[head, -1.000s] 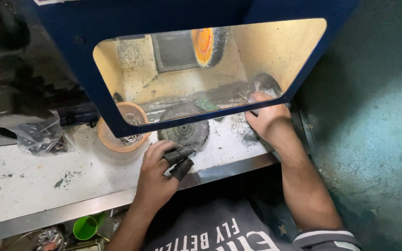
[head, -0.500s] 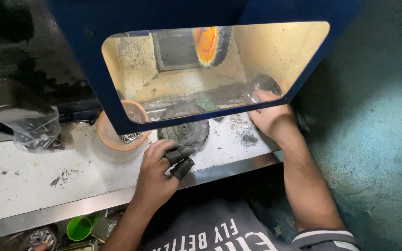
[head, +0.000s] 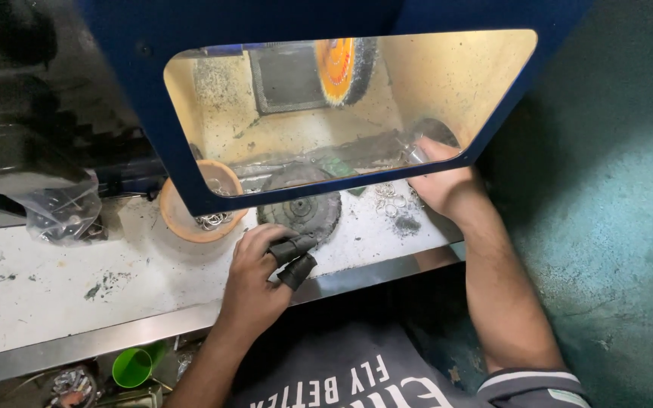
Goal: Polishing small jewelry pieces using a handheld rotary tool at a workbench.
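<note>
Looking down, we see a blue hood (head: 153,113) with a clear window (head: 417,98) standing over the worktop (head: 62,279), and behind the window an orange buffing wheel (head: 345,69) mounted high at the back. On the worktop, just under the hood's lower edge, lies a flat dark disc (head: 300,211), with an orange bowl (head: 198,215) of small metal rings to its left and a crumpled plastic bag (head: 62,211) well apart, farther left. A scatter of loose rings (head: 391,200) lies to the right of the disc.

Our right hand (head: 451,189) reaches up and forward under the hood's right end, fingers closed around a small shiny piece (head: 417,153); what kind of piece we cannot tell. It sits below and right of the wheel, so the wheel lies up and to the left from that hand, which is clearly the nearer one.

Our left hand (head: 255,276) rests on the worktop just in front of the disc, loosely curled, two fingers wearing dark finger guards (head: 295,261), holding nothing that we can make out.
</note>
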